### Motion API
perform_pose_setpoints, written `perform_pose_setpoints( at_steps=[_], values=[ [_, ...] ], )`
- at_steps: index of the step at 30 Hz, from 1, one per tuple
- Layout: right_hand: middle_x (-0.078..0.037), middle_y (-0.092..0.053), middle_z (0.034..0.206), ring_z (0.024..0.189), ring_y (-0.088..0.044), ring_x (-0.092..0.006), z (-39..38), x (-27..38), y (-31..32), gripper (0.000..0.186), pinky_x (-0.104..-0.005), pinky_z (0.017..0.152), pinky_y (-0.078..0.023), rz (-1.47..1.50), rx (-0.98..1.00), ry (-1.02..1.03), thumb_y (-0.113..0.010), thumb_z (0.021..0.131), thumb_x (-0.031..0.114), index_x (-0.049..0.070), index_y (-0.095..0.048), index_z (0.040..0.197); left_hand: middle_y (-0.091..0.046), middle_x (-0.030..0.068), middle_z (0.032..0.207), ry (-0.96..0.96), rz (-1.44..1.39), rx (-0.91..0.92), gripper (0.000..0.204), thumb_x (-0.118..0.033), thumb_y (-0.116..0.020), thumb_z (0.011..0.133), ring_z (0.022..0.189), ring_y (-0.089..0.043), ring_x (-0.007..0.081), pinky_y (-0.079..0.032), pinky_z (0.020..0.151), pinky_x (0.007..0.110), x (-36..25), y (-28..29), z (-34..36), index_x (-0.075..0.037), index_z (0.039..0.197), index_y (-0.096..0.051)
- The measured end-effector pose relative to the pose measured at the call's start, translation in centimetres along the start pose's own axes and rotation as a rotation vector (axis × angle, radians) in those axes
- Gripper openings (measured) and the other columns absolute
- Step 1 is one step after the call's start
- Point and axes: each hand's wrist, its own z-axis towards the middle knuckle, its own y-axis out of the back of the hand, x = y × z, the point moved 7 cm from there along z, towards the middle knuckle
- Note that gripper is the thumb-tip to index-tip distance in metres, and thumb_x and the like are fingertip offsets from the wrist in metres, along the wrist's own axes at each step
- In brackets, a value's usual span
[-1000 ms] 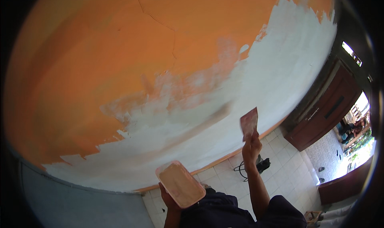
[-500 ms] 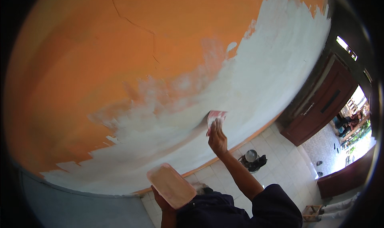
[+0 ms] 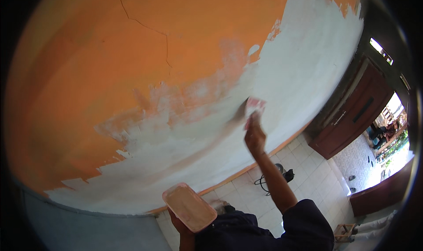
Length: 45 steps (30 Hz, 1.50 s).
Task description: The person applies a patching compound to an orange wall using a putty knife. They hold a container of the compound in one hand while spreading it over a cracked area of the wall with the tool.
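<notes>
My right hand (image 3: 255, 136) is closed on a putty scraper (image 3: 254, 105), a flat pinkish blade smeared with white. The blade lies against the wall (image 3: 304, 44), on its whitish-coated part. Above and to the left, the wall's orange paint (image 3: 88, 75) still shows, with thin streaky white along the border. Low in front of me, my left hand (image 3: 177, 222) grips a shallow rectangular pink tray (image 3: 212, 213) from its left side. Pale filler paste (image 3: 189, 207) covers the tray's inside. Most of my left fingers are hidden beneath the tray.
Behind my right forearm, a dark object with a black bag (image 3: 288, 175) sits on the pale tiled floor (image 3: 308, 163). A brown door (image 3: 352, 110) stands at the right beside a bright doorway, where a seated person (image 3: 387, 131) is outside. A wooden stool (image 3: 343, 232) is at lower right.
My right hand and the scraper have moved up and to the right along the wall. The tray in my left hand has hardly moved.
</notes>
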Motion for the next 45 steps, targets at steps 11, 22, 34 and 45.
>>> perform_pose_setpoints(
  at_steps=[11,22,34,45],
  values=[
    [-0.008,-0.065,0.075,0.063,-0.056,-0.0107,-12.7,2.5,7.9,0.016,-0.0290,0.056,-0.047,0.189,0.447,-0.807,-0.059,0.094,0.005,-0.002,-0.071,0.103,-0.055,0.0127,0.139,0.035,-0.015,-0.016,0.060,-0.053,-0.034,0.106,0.124,-0.057,0.0299,-0.047,0.105,0.046,0.4,-2.5,1.2,-0.009,0.145,-0.043],
    [-0.009,-0.065,0.079,0.049,-0.056,-0.0092,-0.7,12.4,12.9,0.030,-0.0235,0.040,-0.041,0.874,0.507,-0.882,-0.054,0.104,0.020,-0.004,-0.052,0.122,-0.055,0.0144,0.140,0.099,-0.203,0.213,0.061,-0.052,-0.034,0.106,0.124,-0.058,0.0310,-0.051,0.102,0.047,2.1,-5.7,1.5,-0.008,0.147,-0.042],
    [-0.002,-0.060,0.070,0.046,-0.044,-0.0035,-1.3,15.8,12.6,0.016,-0.0206,0.040,-0.028,0.879,0.457,-0.956,-0.058,0.101,0.012,-0.003,-0.063,0.104,-0.057,0.0158,0.136,-0.052,-0.151,0.432,0.061,-0.049,-0.032,0.106,0.121,-0.060,0.0290,-0.052,0.100,0.045,0.0,-6.1,0.8,-0.003,0.144,-0.044],
    [-0.015,-0.073,0.087,0.079,-0.070,-0.0127,-1.9,20.0,11.9,0.024,-0.0270,0.065,-0.053,0.596,0.757,-0.648,-0.061,0.095,0.005,-0.007,-0.061,0.116,-0.051,0.0128,0.143,0.038,-0.208,0.407,0.074,-0.065,-0.029,0.102,0.129,-0.053,0.0282,-0.046,0.107,0.045,0.7,-6.7,-0.5,-0.008,0.150,-0.038]
  ],
)
